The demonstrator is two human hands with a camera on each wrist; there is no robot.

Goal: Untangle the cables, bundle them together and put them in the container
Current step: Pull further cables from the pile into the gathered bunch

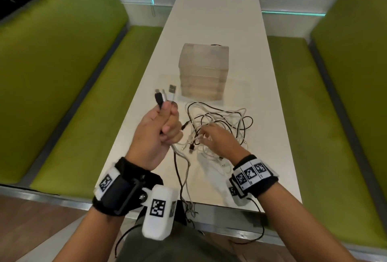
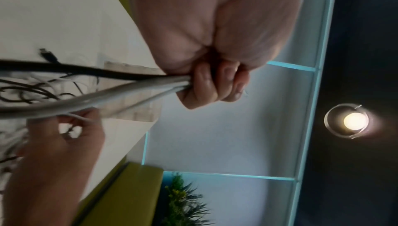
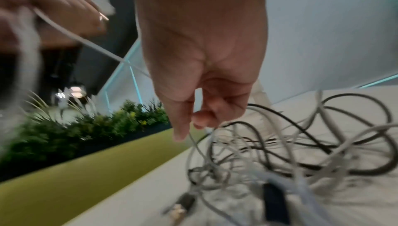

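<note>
left hand (image 1: 156,134): fingers tight around cable ends (image 1: 165,95) | right hand (image 1: 217,141): fingers picking at cable pile (image 1: 226,121) on counter (image 1: 261,94) | container (image 1: 202,71): behind pile

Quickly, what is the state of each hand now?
Left hand: gripping several cable ends.
Right hand: fingers curled in the cable pile; grip unclear.

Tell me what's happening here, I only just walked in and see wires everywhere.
A person is sorting cables. The left hand grips a few cable ends upright in a fist, while the right hand reaches into the tangled pile on the white table. The container stands just beyond.
</note>
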